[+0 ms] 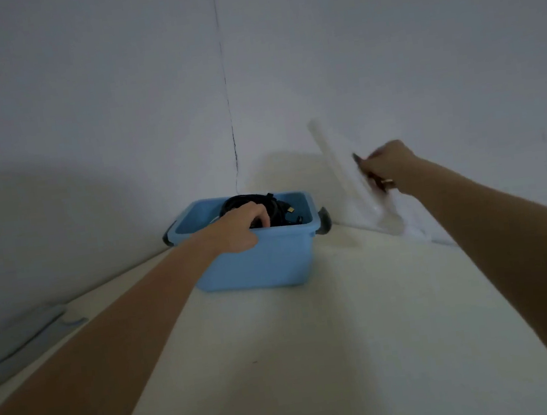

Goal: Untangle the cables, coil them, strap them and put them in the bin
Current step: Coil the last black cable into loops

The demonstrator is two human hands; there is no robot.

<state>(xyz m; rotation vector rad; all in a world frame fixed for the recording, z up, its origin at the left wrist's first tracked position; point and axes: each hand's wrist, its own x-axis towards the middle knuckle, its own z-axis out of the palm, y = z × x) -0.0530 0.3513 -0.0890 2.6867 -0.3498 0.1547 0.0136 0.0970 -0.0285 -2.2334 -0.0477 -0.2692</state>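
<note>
The blue bin sits at the worktop's far edge, long axis left-right, black coiled cables inside, the left hand curled over its near rim, the right hand gripping a tilted white lid.

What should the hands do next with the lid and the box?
Probably bring the lid over and set it on the bin. The right hand grips the lid, tilted up by the wall, the black cables already lie in the bin, and the left hand holds the bin's near rim, steadying it.
</note>
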